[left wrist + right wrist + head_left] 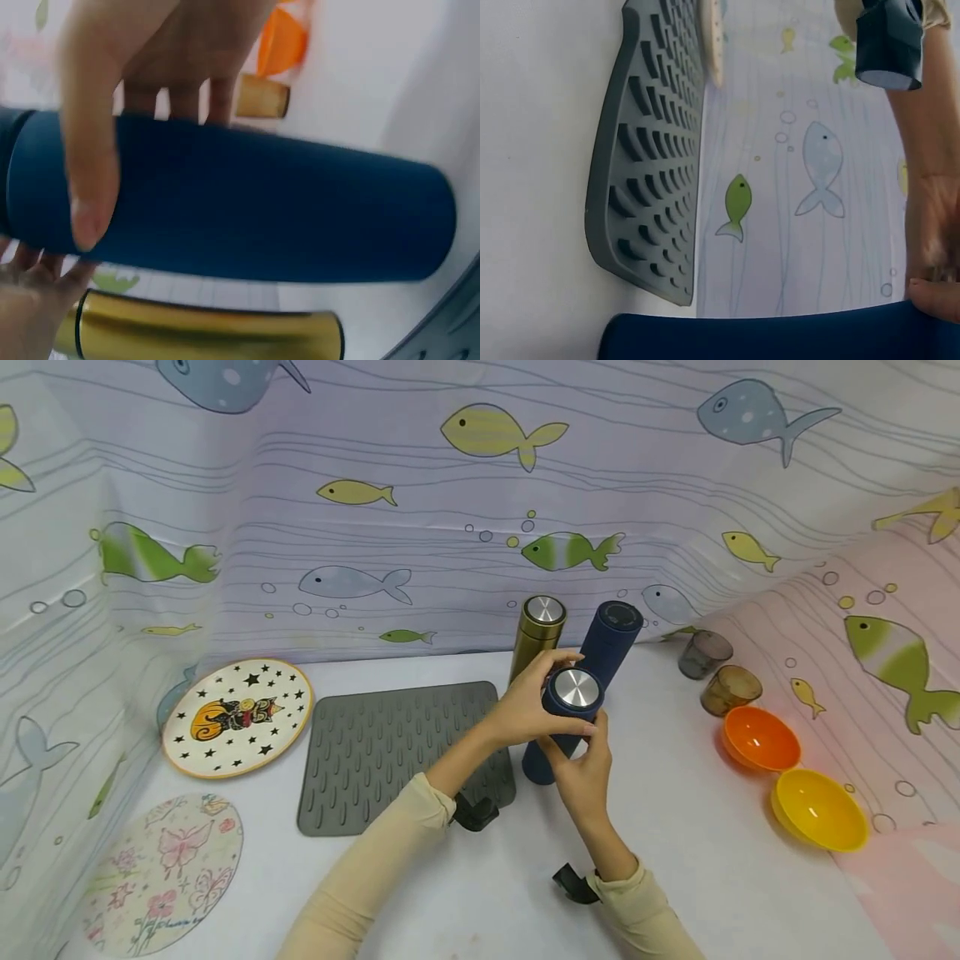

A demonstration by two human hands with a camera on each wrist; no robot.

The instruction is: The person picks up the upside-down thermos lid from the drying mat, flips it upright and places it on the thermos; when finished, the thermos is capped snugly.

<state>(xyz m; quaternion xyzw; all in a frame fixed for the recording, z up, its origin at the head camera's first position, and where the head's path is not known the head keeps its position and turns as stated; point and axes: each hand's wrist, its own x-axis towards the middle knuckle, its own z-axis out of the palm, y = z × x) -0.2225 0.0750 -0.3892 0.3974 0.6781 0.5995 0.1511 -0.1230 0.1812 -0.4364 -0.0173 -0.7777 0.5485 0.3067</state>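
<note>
White tabletop (465, 893) spreads under both arms, walled in by fish-printed curtains, lilac at the back and pink to the right. At its middle the left hand (528, 706) curls round the upper part of a tall matte navy-blue steel flask (564, 714), thumb across the near side and fingers behind, as the left wrist view shows. The right hand (581, 777) grips the same flask lower down from the front, fingers wrapped on its body just under the shiny silver lid top. The flask leans toward the camera, its base at or just above the tabletop; which, I cannot tell.

Just behind stand a gold metal flask with a silver lid (537, 639) and a second navy flask with a dark lid (611, 639), both closed. Left of the hands lies a grey ribbed rubber mat (390, 752), then a round star-patterned plate (237, 717) and a floral round mat (165, 868). To the right sit two small smoky brown cups (717, 672), tipped toward the camera, then an orange plastic bowl (761, 739) and a yellow plastic bowl (819, 810), touching, both showing bare insides.
</note>
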